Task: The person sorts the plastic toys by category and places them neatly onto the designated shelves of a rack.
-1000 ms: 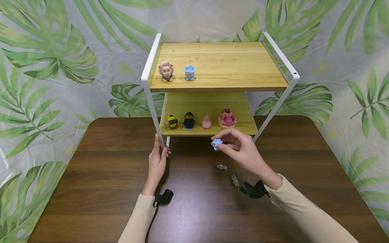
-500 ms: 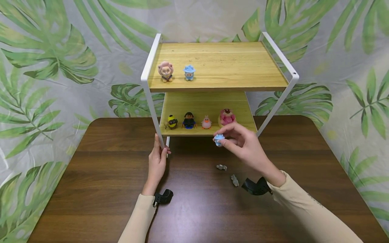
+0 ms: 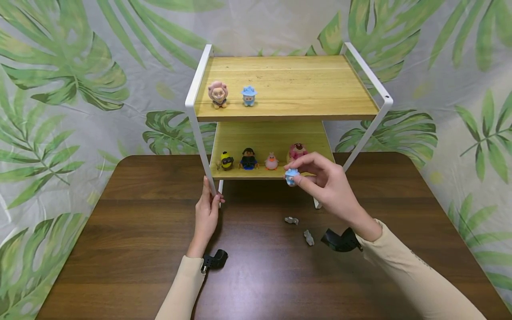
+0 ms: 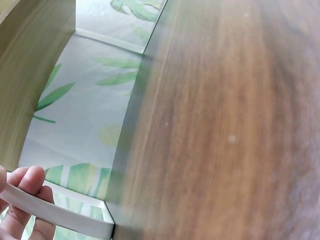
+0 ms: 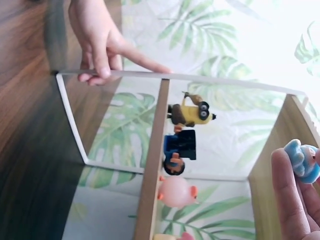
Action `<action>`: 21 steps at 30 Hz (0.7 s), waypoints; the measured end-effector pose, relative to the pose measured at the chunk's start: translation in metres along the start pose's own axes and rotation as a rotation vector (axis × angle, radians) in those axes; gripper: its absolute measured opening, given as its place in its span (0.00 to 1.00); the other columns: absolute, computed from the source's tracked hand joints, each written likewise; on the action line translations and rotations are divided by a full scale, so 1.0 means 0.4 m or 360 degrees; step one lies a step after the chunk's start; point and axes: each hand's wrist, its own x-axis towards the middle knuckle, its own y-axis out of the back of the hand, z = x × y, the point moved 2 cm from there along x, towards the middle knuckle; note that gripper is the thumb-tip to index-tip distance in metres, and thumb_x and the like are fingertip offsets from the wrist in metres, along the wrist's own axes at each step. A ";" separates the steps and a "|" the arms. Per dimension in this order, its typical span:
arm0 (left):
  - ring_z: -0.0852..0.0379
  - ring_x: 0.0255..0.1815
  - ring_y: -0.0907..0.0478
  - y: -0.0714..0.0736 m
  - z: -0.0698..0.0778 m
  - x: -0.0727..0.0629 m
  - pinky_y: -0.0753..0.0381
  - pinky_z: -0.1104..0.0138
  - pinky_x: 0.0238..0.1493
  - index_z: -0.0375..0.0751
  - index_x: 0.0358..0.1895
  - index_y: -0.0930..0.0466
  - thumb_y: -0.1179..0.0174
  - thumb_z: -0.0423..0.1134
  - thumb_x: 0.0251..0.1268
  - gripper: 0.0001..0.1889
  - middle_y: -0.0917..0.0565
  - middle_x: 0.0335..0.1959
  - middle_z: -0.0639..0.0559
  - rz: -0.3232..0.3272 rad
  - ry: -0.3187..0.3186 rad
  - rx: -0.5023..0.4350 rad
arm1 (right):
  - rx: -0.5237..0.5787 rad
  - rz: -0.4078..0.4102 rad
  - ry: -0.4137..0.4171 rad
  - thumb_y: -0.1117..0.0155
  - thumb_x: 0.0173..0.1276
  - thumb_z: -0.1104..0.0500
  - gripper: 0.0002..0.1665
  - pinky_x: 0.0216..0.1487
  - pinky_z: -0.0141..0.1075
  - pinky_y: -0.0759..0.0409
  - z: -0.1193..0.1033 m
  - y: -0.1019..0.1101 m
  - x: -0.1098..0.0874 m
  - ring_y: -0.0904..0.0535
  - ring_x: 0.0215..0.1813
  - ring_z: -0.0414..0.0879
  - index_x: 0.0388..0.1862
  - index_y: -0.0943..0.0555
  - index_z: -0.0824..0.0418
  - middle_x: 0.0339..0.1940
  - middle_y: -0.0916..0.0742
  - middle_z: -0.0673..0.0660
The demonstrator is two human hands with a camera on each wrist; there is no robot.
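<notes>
Right hand (image 3: 334, 191) pinching blue toy (image 3: 291, 177), just right of centre in head view; left hand (image 3: 207, 218) on rack leg (image 3: 203, 151).
Blue toy sits between right thumb and fingertips, clear of the bench (image 3: 256, 280), by the lower shelf (image 3: 268, 133) front edge; same toy at right edge of right wrist view. Left hand grips the leg left of centre, index finger straight along it. Lower shelf, left to right mid-frame: yellow toy (image 3: 226, 161), dark-clothed toy (image 3: 249, 159), pink bird (image 3: 271, 161), pink bear (image 3: 297, 151), bear partly behind right hand. Upper shelf (image 3: 288, 84), left end: pink-maned toy (image 3: 218, 94), blue-hatted toy (image 3: 249, 96). Two small grey pieces lie on the bench below right hand: upper piece (image 3: 291, 220), lower piece (image 3: 309, 238), apart, details too small to read.
</notes>
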 end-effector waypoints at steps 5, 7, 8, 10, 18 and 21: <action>0.45 0.29 0.21 -0.001 0.001 0.002 0.20 0.55 0.32 0.78 0.74 0.63 0.51 0.22 0.69 0.48 0.23 0.32 0.38 0.0008 -0.0015 0.0008 | 0.0015 0.0009 0.0030 0.44 0.61 0.81 0.13 0.43 0.39 0.17 -0.010 0.003 0.006 0.18 0.41 0.49 0.44 0.24 0.75 0.44 0.19 0.69; 0.44 0.28 0.21 -0.001 0.002 0.002 0.19 0.55 0.32 0.78 0.74 0.63 0.51 0.21 0.69 0.48 0.22 0.32 0.37 0.0014 -0.0026 0.0006 | 0.0017 0.0009 0.0039 0.43 0.61 0.81 0.13 0.43 0.39 0.17 -0.013 0.004 0.009 0.18 0.41 0.49 0.44 0.24 0.75 0.44 0.19 0.70; 0.44 0.28 0.21 -0.001 0.002 0.001 0.19 0.54 0.32 0.78 0.74 0.63 0.51 0.21 0.69 0.49 0.22 0.32 0.37 0.0015 -0.0025 0.0005 | 0.0018 0.0010 0.0042 0.43 0.61 0.81 0.13 0.43 0.38 0.17 -0.013 0.004 0.010 0.18 0.41 0.50 0.44 0.24 0.74 0.44 0.19 0.70; 0.44 0.28 0.21 -0.001 0.000 0.001 0.19 0.54 0.31 0.78 0.74 0.63 0.51 0.21 0.69 0.49 0.22 0.32 0.37 0.0015 -0.0026 0.0002 | 0.0011 0.0009 0.0053 0.43 0.62 0.80 0.13 0.43 0.38 0.17 -0.016 0.006 0.012 0.18 0.42 0.50 0.44 0.23 0.74 0.44 0.19 0.69; 0.46 0.28 0.21 0.000 0.003 0.003 0.20 0.58 0.31 0.79 0.74 0.63 0.50 0.23 0.69 0.48 0.22 0.32 0.38 0.0015 -0.0024 0.0005 | -0.0031 -0.0011 0.0087 0.44 0.62 0.80 0.13 0.43 0.36 0.18 -0.028 0.012 0.022 0.17 0.43 0.49 0.45 0.24 0.74 0.44 0.19 0.70; 0.46 0.28 0.21 0.000 0.004 0.003 0.20 0.58 0.31 0.77 0.74 0.62 0.50 0.23 0.69 0.47 0.22 0.32 0.38 0.0021 -0.0033 0.0009 | -0.0063 -0.0014 0.0092 0.44 0.62 0.80 0.13 0.42 0.35 0.18 -0.034 0.013 0.027 0.17 0.42 0.49 0.45 0.23 0.73 0.44 0.19 0.71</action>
